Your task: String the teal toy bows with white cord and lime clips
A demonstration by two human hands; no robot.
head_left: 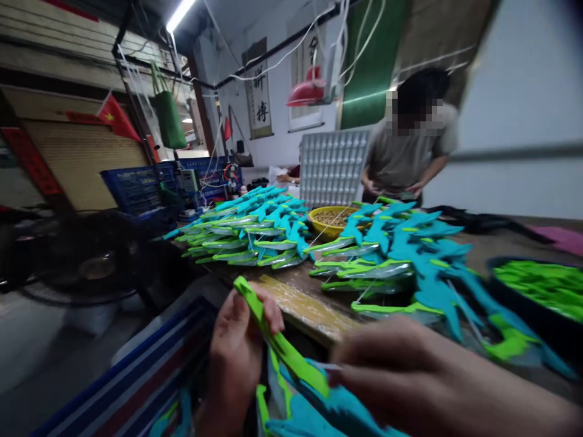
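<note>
In the lower middle, my left hand (239, 346) is closed around the bright green arm of a green-and-blue plastic piece (298, 364). The piece slants down to the right, and its blue part runs toward the bottom edge. My right hand (401, 364), blurred by motion, has its fingers pinched at a thin white strip or cord (325, 366) beside the piece. I cannot make out exactly what that strip is. More blue and green pieces show below my hands. On the table lie stacked rows of similar pieces, one pile at left (255, 227) and one at right (410, 255).
A yellow bowl (319, 220) of small tan parts stands between the piles. At right is a dark tub (496, 291) of green parts. A striped bag (136, 376) lies lower left, near a fan (91, 267). Across the table stands a person (405, 158); a red lamp (305, 94) hangs overhead.
</note>
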